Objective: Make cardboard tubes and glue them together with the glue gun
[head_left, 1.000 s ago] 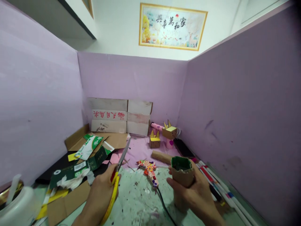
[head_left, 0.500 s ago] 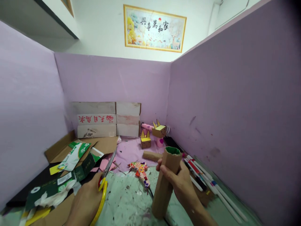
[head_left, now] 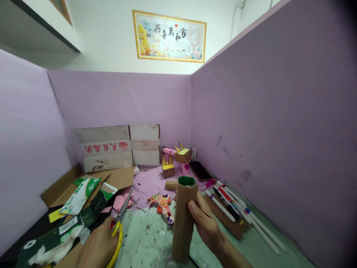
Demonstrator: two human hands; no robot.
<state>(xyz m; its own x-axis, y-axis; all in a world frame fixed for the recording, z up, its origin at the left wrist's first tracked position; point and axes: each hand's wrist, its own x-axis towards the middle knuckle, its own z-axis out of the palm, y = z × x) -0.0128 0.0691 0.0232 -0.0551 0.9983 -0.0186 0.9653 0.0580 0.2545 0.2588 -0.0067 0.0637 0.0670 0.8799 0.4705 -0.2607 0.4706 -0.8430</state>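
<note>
My right hand (head_left: 205, 223) is wrapped round a tall brown cardboard tube (head_left: 182, 223) with a green inside rim. The tube stands upright on the green work surface (head_left: 147, 238). My left hand (head_left: 96, 247) grips yellow-handled scissors (head_left: 119, 223) at the lower left, with the blades pointing up and away. Just behind the tube lies a colourfully decorated glue gun (head_left: 163, 206). The left hand's fingers are partly cut off by the bottom edge.
Several marker pens (head_left: 237, 210) lie in a row along the right wall. Cardboard sheets and green printed cartons (head_left: 83, 197) are piled at the left. Two small cardboard animal figures (head_left: 175, 162), a phone (head_left: 200, 170) and white boxes (head_left: 117, 147) stand at the back. Purple walls enclose the desk.
The tube has gone from tilted towards me, showing its green inside, to upright on the surface. The view has swung to the right. My left hand keeps hold of the scissors.
</note>
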